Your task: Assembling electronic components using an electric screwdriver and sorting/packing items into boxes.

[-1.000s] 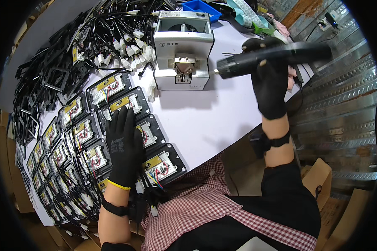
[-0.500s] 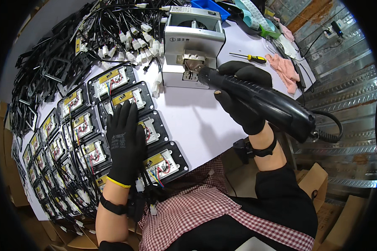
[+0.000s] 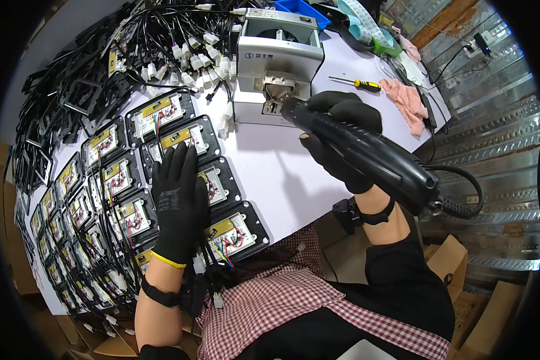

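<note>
1. While our black-gloved right hand wraps around a long, ribbed, black plastic power tool, our black-gloved, yellow-cuffed left hand lies palm down with straight fingers, well apart from it.
2. We have the tool's tip at the lower front of a silver-grey, boxy metal machine, just beside its shiny metal bracket; we cannot tell whether it touches.
3. We judge the step in hand to be lining that tip up with the small dark recess below the bracket.
4. Under and around our left fingers we have black, rectangular plastic housings, laid in rows on the white tabletop; we grip none, and cannot tell whether we press down.
5. In our judgement, the next move calls for a steady right wrist, the tip square to the recess, and slack in the black cord behind the tool.
6. We think it also calls for a light left hand, since the housings' thin coloured wires look easy to snag.
</note>
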Action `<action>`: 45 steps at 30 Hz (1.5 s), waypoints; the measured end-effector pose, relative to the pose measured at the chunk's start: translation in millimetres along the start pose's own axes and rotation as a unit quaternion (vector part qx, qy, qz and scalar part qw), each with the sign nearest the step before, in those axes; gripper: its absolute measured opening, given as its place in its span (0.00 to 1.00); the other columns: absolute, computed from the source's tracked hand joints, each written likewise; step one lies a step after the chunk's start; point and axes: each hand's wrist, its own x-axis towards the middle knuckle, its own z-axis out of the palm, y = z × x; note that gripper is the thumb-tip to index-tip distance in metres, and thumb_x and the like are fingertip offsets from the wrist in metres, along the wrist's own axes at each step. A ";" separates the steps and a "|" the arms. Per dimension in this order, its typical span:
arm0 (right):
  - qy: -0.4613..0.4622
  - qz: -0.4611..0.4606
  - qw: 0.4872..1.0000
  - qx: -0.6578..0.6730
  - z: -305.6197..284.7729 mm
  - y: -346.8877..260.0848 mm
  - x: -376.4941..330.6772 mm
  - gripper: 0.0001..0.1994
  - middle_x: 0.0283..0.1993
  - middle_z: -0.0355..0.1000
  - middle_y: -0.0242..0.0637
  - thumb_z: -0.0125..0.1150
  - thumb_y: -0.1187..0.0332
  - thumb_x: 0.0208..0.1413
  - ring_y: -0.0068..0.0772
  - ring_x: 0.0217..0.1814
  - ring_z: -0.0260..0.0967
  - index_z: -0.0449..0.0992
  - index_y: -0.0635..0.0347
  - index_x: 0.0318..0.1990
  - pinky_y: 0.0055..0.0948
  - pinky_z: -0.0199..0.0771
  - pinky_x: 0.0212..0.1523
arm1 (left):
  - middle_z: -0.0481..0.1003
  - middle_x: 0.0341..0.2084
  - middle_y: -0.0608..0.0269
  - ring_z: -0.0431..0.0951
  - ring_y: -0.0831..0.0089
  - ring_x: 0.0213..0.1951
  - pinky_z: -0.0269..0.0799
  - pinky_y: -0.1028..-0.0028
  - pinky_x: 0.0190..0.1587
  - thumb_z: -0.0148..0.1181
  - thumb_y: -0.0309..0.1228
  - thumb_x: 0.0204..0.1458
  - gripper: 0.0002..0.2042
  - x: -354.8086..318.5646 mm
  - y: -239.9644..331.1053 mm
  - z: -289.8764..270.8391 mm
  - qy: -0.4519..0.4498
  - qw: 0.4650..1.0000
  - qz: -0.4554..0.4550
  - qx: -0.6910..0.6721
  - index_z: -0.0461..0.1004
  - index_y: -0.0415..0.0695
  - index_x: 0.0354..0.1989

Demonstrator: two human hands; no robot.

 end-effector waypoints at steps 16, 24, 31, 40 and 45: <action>0.208 0.127 0.931 0.270 -0.5 -25.0 -14.8 0.23 0.48 0.70 0.49 0.67 0.72 0.49 0.37 0.48 0.71 0.59 0.56 0.48 0.34 0.74 0.50 | 0.67 0.56 0.46 0.63 0.49 0.60 0.55 0.51 0.62 0.55 0.27 0.53 0.21 -1.4 2.1 -21.0 0.046 0.998 0.047 -0.017 0.67 0.39 0.57; 0.212 0.166 0.854 0.445 7.5 -49.8 -21.8 0.20 0.46 0.70 0.49 0.63 0.71 0.52 0.36 0.52 0.68 0.59 0.57 0.49 0.35 0.70 0.53 | 0.76 0.41 0.56 0.79 0.69 0.40 0.73 0.70 0.41 0.68 0.26 0.46 0.21 17.6 68.4 -47.4 0.003 0.937 -0.038 -0.346 0.73 0.41 0.51; 0.210 0.189 0.844 0.457 4.2 -55.1 -21.0 0.21 0.46 0.69 0.47 0.63 0.69 0.51 0.36 0.52 0.67 0.59 0.56 0.49 0.35 0.71 0.53 | 0.73 0.24 0.56 0.73 0.63 0.27 0.66 0.65 0.30 0.61 0.27 0.53 0.07 21.6 71.3 -42.2 0.000 0.934 -0.039 -0.355 0.76 0.39 0.38; 0.224 0.183 0.850 0.439 0.8 -46.6 -16.9 0.20 0.45 0.70 0.47 0.63 0.72 0.51 0.35 0.50 0.68 0.60 0.56 0.47 0.34 0.70 0.52 | 0.79 0.27 0.58 0.80 0.71 0.31 0.73 0.73 0.35 0.56 0.30 0.57 0.09 45.8 84.4 -51.9 -0.057 0.858 -0.145 -0.490 0.77 0.37 0.41; 0.304 0.208 0.850 0.376 -16.7 -11.6 3.6 0.10 0.35 0.72 0.40 0.56 0.73 0.51 0.25 0.38 0.69 0.66 0.60 0.40 0.27 0.70 0.43 | 0.78 0.25 0.60 0.78 0.75 0.30 0.72 0.76 0.36 0.50 0.34 0.62 0.13 34.3 73.4 -49.9 -0.075 0.859 -0.155 -0.483 0.77 0.36 0.36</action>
